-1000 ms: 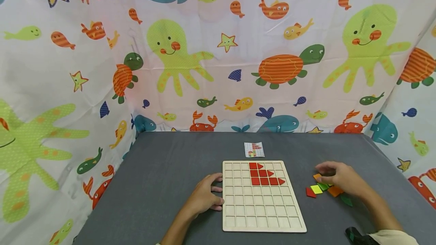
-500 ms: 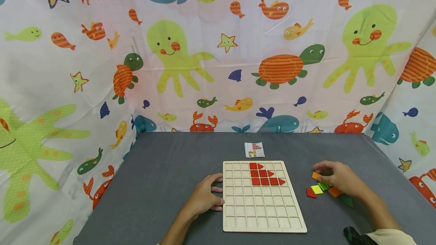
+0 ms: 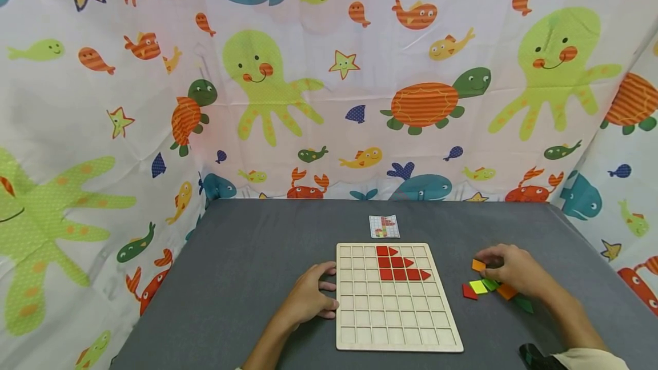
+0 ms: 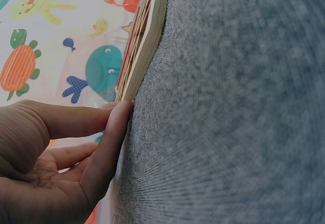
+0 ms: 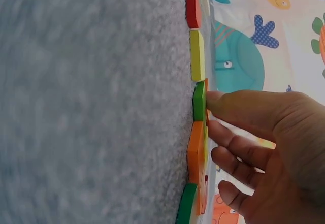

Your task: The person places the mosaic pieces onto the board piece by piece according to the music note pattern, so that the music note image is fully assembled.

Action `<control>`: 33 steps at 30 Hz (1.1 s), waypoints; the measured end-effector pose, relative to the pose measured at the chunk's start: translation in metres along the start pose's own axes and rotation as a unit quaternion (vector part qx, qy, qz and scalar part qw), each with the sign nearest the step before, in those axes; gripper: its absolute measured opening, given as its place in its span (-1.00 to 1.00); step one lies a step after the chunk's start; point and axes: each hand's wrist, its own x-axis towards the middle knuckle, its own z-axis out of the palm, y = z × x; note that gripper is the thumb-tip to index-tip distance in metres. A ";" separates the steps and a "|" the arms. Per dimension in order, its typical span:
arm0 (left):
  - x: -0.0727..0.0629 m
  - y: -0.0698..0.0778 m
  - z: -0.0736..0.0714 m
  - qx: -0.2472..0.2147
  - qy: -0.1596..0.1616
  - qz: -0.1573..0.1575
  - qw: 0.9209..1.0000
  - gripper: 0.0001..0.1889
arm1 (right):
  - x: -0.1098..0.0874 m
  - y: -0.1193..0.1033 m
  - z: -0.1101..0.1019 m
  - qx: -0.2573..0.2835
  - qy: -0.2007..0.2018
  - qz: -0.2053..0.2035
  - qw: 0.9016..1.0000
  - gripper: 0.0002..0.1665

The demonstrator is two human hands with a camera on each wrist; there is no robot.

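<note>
A pale wooden grid board lies on the grey table, with red square and triangular tiles in its upper rows. My left hand rests its fingertips against the board's left edge. In the left wrist view, the thumb and a finger of the left hand touch the board's rim. My right hand holds an orange square tile between thumb and index finger, low over the loose tiles. From the right wrist, the hand largely hides that tile behind a green tile.
Beside the board lie a red tile, a yellow tile, another orange tile and a dark green tile. A small printed pattern card lies beyond the board. A sea-animal curtain stands behind the table.
The orange square tile shifts slightly left and shows more clearly beside the right thumb. My right hand moves only a little; the left hand and board stay put.
</note>
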 end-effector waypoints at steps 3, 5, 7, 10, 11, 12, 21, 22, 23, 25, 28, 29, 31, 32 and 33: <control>0.000 0.000 0.000 -0.002 -0.001 -0.001 1.000 -0.11 | 0.000 0.000 -0.001 -0.012 0.000 -0.005 1.000 -0.60; 0.000 0.000 0.000 -0.003 -0.001 0.001 1.000 -0.10 | 0.000 0.000 -0.001 -0.020 0.000 -0.007 1.000 -0.62; 0.000 0.000 0.000 -0.003 -0.001 0.000 1.000 -0.10 | 0.000 0.000 -0.001 -0.023 -0.002 -0.012 1.000 -0.64; 0.001 0.000 0.000 -0.002 -0.002 -0.002 1.000 -0.10 | -0.002 0.000 -0.001 -0.024 -0.001 -0.015 1.000 -0.66; 0.000 0.000 0.000 -0.001 -0.002 -0.002 1.000 -0.10 | -0.002 0.000 -0.001 -0.024 0.000 -0.017 1.000 -0.67; 0.000 0.000 0.001 -0.001 -0.002 -0.003 1.000 -0.10 | -0.003 0.000 -0.001 -0.023 0.001 -0.019 1.000 -0.67; 0.000 -0.001 0.001 -0.003 -0.004 -0.001 1.000 -0.10 | -0.006 -0.009 0.002 -0.009 0.010 -0.033 0.999 -0.65; 0.000 -0.002 0.001 -0.002 -0.004 0.000 1.000 -0.10 | -0.006 -0.012 0.002 -0.007 0.010 -0.033 0.999 -0.65; 0.000 -0.002 0.001 -0.002 -0.004 0.000 1.000 -0.10 | -0.006 -0.015 0.002 -0.004 0.009 -0.034 0.999 -0.65; 0.000 -0.002 0.000 -0.002 -0.004 0.001 1.000 -0.10 | -0.005 -0.022 0.004 0.002 0.005 -0.031 0.999 -0.64; 0.001 -0.002 0.000 -0.003 -0.004 0.001 1.000 -0.09 | -0.003 -0.034 0.007 0.004 0.002 -0.027 1.000 -0.64; 0.001 -0.002 0.000 -0.004 -0.004 0.000 1.000 -0.09 | -0.002 -0.039 0.009 0.004 0.002 -0.029 1.000 -0.65; 0.000 -0.001 0.000 -0.004 -0.004 -0.001 1.000 -0.09 | -0.001 -0.048 0.012 0.008 0.004 -0.034 0.999 -0.66; 0.000 -0.001 0.000 -0.005 -0.004 -0.001 1.000 -0.09 | 0.000 -0.053 0.013 0.010 0.005 -0.039 0.999 -0.66; 0.000 -0.001 0.000 -0.005 -0.003 -0.002 1.000 -0.09 | 0.001 -0.057 0.015 0.011 0.006 -0.045 0.999 -0.67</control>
